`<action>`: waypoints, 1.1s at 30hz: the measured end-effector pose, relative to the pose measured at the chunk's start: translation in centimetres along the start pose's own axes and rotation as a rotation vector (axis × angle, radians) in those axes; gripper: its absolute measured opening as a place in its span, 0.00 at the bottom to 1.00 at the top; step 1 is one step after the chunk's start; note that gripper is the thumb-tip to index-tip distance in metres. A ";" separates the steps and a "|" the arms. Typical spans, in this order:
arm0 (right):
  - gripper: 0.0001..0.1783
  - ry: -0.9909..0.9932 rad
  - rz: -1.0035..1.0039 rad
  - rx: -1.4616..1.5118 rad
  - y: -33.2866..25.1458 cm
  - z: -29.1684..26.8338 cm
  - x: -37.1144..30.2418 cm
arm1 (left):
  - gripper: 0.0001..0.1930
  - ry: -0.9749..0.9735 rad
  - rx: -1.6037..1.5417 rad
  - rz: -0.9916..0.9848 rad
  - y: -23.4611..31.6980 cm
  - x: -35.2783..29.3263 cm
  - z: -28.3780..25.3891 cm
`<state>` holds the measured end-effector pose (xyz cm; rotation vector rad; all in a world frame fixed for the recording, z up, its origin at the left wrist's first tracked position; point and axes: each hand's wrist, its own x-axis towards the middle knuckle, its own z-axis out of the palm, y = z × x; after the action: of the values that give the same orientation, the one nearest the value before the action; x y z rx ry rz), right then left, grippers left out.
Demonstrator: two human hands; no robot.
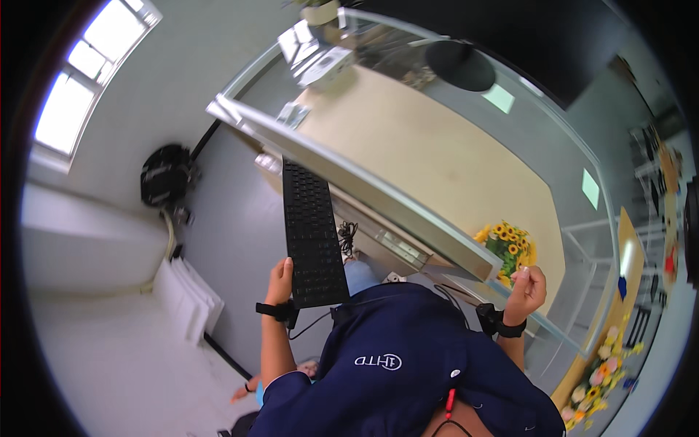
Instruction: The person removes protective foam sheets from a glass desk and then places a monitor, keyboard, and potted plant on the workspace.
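Observation:
A black keyboard is held out on the left, tilted, its long side running away from me. My left hand is closed on its near left edge, thumb on top. My right hand is raised at the right, fingers curled together beside the near end of a white-framed panel. Whether anything is between those fingers is hidden. Just beyond it are yellow sunflowers. Each wrist wears a black strap with a small device.
Past the panel spreads a beige tabletop with a white box and a large black screen at the far side. Black cables hang below the panel. White boards lean at left. Another person's arm shows at lower left.

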<state>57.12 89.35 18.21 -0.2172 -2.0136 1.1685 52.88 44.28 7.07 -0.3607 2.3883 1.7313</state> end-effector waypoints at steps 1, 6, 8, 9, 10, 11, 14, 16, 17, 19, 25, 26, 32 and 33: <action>0.04 -0.091 -0.051 0.063 -0.7 1.1 0.4 | 0.19 0.030 -0.032 -0.049 2.1 -2.1 -0.6; 0.01 -0.496 0.043 0.488 -4.7 6.3 1.4 | 0.17 0.246 -0.098 -0.107 2.8 -10.2 -4.8; 0.01 -0.585 0.100 0.560 -5.2 7.4 1.0 | 0.16 0.367 0.110 -0.076 3.0 -13.3 -6.5; 0.01 -0.663 0.181 0.590 -5.4 8.0 0.8 | 0.15 0.414 0.005 -0.056 3.2 -14.2 -6.9; 0.02 -0.743 0.262 0.618 -5.5 8.5 0.6 | 0.16 0.455 -0.014 -0.042 5.2 -15.0 -7.0; 0.03 -0.803 0.270 0.627 -5.5 9.0 0.8 | 0.16 0.472 -0.056 -0.026 7.0 -15.2 -7.0; 0.04 -0.976 0.321 0.636 -6.7 9.9 1.5 | 0.17 0.484 -0.115 0.058 10.4 -14.3 -7.2; 0.07 -1.049 0.277 0.613 -7.0 10.3 2.0 | 0.18 0.463 -0.133 0.129 12.4 -12.3 -7.2; 0.08 -1.140 0.334 0.624 -7.7 10.7 2.1 | 0.18 0.469 -0.141 0.206 13.5 -10.9 -6.8; 0.12 -1.327 0.365 0.609 -8.5 10.7 2.7 | 0.19 0.438 -0.167 0.337 15.3 -8.1 -6.8; 0.22 -1.294 0.232 0.628 -9.6 11.6 2.4 | 0.19 0.235 -0.354 0.528 21.4 0.8 -0.3; 0.25 -1.232 0.233 0.718 -9.7 11.6 2.3 | 0.18 0.205 -0.412 0.546 22.2 1.7 1.1; 0.31 -0.953 0.354 0.831 -8.9 12.4 1.5 | 0.17 -0.076 -0.589 0.495 22.7 4.7 7.6; 0.29 -0.751 0.404 0.830 -9.7 12.7 1.6 | 0.17 -0.070 -0.617 0.477 23.0 4.7 8.4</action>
<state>49.32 76.27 23.36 0.2974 -1.8941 2.5158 41.65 58.67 24.07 0.2254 1.9387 2.6274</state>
